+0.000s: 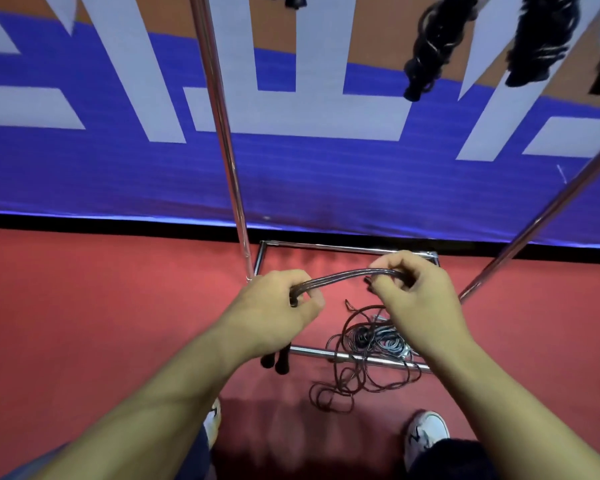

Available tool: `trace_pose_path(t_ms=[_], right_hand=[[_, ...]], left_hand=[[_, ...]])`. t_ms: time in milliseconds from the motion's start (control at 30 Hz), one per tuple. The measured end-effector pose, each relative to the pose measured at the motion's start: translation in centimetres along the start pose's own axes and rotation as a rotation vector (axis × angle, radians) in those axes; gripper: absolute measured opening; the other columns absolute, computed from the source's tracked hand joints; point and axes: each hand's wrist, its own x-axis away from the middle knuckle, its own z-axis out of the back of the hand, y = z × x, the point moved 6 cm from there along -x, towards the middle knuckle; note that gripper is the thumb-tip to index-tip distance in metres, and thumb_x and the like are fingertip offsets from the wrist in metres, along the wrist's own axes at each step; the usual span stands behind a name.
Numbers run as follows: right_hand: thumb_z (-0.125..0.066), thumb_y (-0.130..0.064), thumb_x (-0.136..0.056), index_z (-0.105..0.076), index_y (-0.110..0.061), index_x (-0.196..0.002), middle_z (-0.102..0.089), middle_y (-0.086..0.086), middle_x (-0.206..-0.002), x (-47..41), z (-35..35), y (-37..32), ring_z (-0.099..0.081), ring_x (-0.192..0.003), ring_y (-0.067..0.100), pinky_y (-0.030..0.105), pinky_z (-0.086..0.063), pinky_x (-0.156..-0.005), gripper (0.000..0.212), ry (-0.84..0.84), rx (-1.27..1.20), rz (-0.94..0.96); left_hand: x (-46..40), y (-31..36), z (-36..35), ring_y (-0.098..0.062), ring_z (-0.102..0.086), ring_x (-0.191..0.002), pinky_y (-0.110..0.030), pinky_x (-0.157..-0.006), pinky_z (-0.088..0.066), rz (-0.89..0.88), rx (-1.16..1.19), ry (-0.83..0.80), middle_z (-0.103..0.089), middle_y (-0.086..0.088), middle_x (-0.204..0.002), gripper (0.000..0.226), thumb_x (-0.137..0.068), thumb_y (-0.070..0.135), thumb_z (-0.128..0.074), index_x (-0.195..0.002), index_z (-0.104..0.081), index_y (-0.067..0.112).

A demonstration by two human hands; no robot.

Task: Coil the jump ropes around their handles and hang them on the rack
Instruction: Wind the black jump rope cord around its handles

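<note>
Head view, looking down past both forearms to a red floor. Left hand (274, 306) grips one end of a bundle of several dark rope (347, 274) strands; right hand (413, 289) pinches the other end, fingers curled round it — the bundle spans the gap betw. the hands in a shallow arch. Two black handles (274, 362) hang below the left hand, side by side. Whether they belong to this same rope cannot be told for certain, but it looks likely.

Rack (222, 109): chrome uprights at left and right, base frame on the floor directly under the hands. Near the top edge, three or so dark coiled ropes (426, 53) already hang at upper right; the bar itself is out of frame.

On the floor, a loose tangle (368, 344) of thin dark and grey cord lies across the near base bar, just beside the right wrist.

Progress, as judged: some ropes done and hung; the one in hand is gathered into loops but not yet wound round its handles; the tangle — prob. one or more ropes — is still to be sorted, coiled and hung. Roughly midway, at a guess.
</note>
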Motion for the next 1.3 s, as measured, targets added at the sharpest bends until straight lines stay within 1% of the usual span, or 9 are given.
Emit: trace_pose_path(t_ms=[167, 333, 500, 667, 800, 933, 1067, 1200, 1300], right_hand=[[-0.065, -0.001, -0.084, -0.070, -0.021, -0.080, -0.057, 0.003, -0.067, -0.4, 1.0, -0.6, -0.047, -0.056, 0.010, 0.015, -0.042, -0.051, 0.021, 0.049, -0.089, -0.028], [-0.067, -0.002, -0.083, -0.070, -0.026, -0.078, -0.070, -0.002, -0.071, -0.2, 1.2, -0.9, -0.064, -0.063, 0.018, 0.027, -0.054, -0.062, 0.025, 0.049, -0.027, -0.010], [-0.067, -0.009, -0.086, -0.067, -0.025, -0.078, -0.071, 0.004, -0.081, 0.1, 1.1, -1.1, -0.067, -0.077, 0.030, 0.044, -0.057, -0.073, 0.018, 0.041, -0.040, 0.027], [-0.064, -0.018, -0.085, -0.062, -0.026, -0.077, -0.054, -0.003, -0.059, 0.8, -0.2, -0.9, -0.045, -0.056, 0.010, 0.031, -0.041, -0.060, 0.011, -0.113, 0.097, 0.061], [-0.054, -0.033, -0.097, -0.064, -0.022, -0.080, -0.060, -0.012, -0.066, 1.7, -1.7, -0.8, -0.052, -0.063, 0.004, 0.023, -0.042, -0.066, 0.023, -0.241, 0.105, 0.048], [-0.046, -0.029, -0.103, -0.063, -0.023, -0.082, -0.053, -0.011, -0.057, 3.0, -4.5, 0.3, -0.048, -0.054, 0.005, 0.025, -0.040, -0.058, 0.027, -0.436, 0.170, 0.026], [-0.045, -0.030, -0.103, -0.061, -0.025, -0.085, -0.061, -0.008, -0.066, 3.8, -6.9, 1.5, -0.060, -0.071, 0.021, 0.044, -0.049, -0.077, 0.024, -0.485, -0.047, -0.148], [-0.062, -0.047, -0.081, -0.062, -0.017, -0.089, -0.038, -0.005, -0.055, 4.0, -7.9, 1.8, -0.038, -0.058, 0.017, 0.039, -0.035, -0.073, 0.031, -0.288, -0.597, -0.502], [-0.052, -0.058, -0.089, -0.063, -0.018, -0.102, -0.024, -0.003, -0.060, 4.2, -8.1, 1.2, -0.027, -0.053, 0.013, 0.032, -0.033, -0.066, 0.043, -0.232, -0.961, -0.672]], left_hand=[[0.0, 0.6, -1.1, -0.024, -0.056, -0.063, -0.049, -0.078, -0.053, 0.065, 0.228, -0.104, -0.048, 0.004, -0.062, 0.025, -0.083, 0.052, -0.051, -0.082, -0.068, 0.033], [-0.5, 1.1, -0.3, -0.030, -0.059, -0.068, -0.046, -0.073, -0.054, -0.014, 0.214, 0.016, -0.055, 0.007, -0.060, 0.022, -0.094, 0.018, -0.056, -0.089, -0.065, 0.038], [-1.1, 0.7, -0.7, -0.016, -0.067, -0.073, -0.041, -0.078, -0.056, 0.026, 0.183, 0.049, -0.069, 0.016, -0.074, 0.030, -0.093, 0.007, -0.047, -0.092, -0.059, 0.035], [-1.6, -1.4, -1.8, -0.019, -0.073, -0.077, -0.035, -0.086, -0.054, 0.190, 0.082, -0.004, -0.076, 0.007, -0.076, 0.025, -0.092, 0.018, -0.039, -0.088, -0.062, 0.026], [-1.4, -1.5, -1.7, -0.018, -0.072, -0.074, -0.046, -0.088, -0.058, 0.361, 0.450, 0.112, -0.076, -0.004, -0.076, 0.035, -0.096, 0.003, -0.034, -0.084, -0.064, 0.017], [-1.1, 0.2, -0.9, -0.028, -0.069, -0.087, -0.041, -0.078, -0.059, 0.403, 0.888, 0.196, -0.069, -0.013, -0.098, 0.036, -0.100, -0.004, -0.032, -0.086, -0.062, 0.010], [-0.5, 1.2, -0.9, -0.030, -0.071, -0.089, -0.044, -0.080, -0.059, 0.367, 1.115, 0.234, -0.073, -0.011, -0.100, 0.030, -0.106, 0.006, -0.037, -0.090, -0.062, 0.006], [-0.2, 1.4, -0.6, -0.030, -0.073, -0.089, -0.043, -0.078, -0.061, 0.333, 1.214, 0.298, -0.074, -0.011, -0.101, 0.030, -0.107, 0.011, -0.037, -0.093, -0.063, 0.005], [0.1, 1.8, -0.6, -0.030, -0.075, -0.089, -0.043, -0.080, -0.062, 0.308, 1.199, 0.265, -0.073, -0.013, -0.108, 0.024, -0.107, 0.012, -0.037, -0.099, -0.059, 0.006]])
